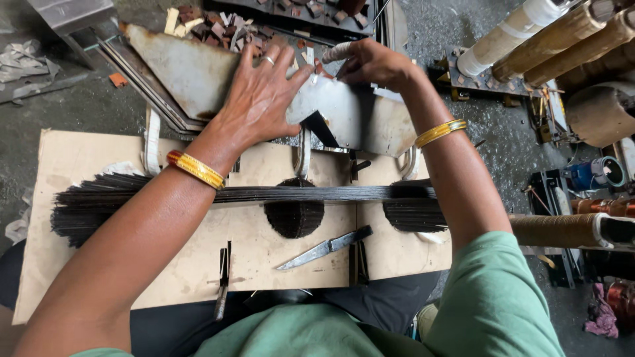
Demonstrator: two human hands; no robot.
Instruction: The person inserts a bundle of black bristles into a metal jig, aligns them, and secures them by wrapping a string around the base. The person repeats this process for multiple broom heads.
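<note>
Metal sheets (198,76), thin, grey and cut to angled shapes, lie overlapping past the far edge of the cardboard board (79,172) that rests across the person's lap. The left hand (261,99) lies flat on them with fingers spread, pressing down rather than closed around anything; a ring shows on one finger and a gold and red bangle (195,170) on the wrist. The right hand (370,63) is at the far edge of the right-hand sheet (364,122), fingers curled down onto it as if pinching, though I cannot tell whether they actually clamp the edge or a pale roll just beside them. Nearer the person, a dark bundle of stacked strips (264,194) runs across the board from its left edge to near its right edge, and a bare knife (324,248) lies loose close to the near edge.

From where I stand the risk is plain enough: those sheet edges look raw, and a palm sliding along one could get cut. If the left hand lifts, the overlapped pieces may shift out of line. A knock to the board could send the knife off into the lap.
</note>
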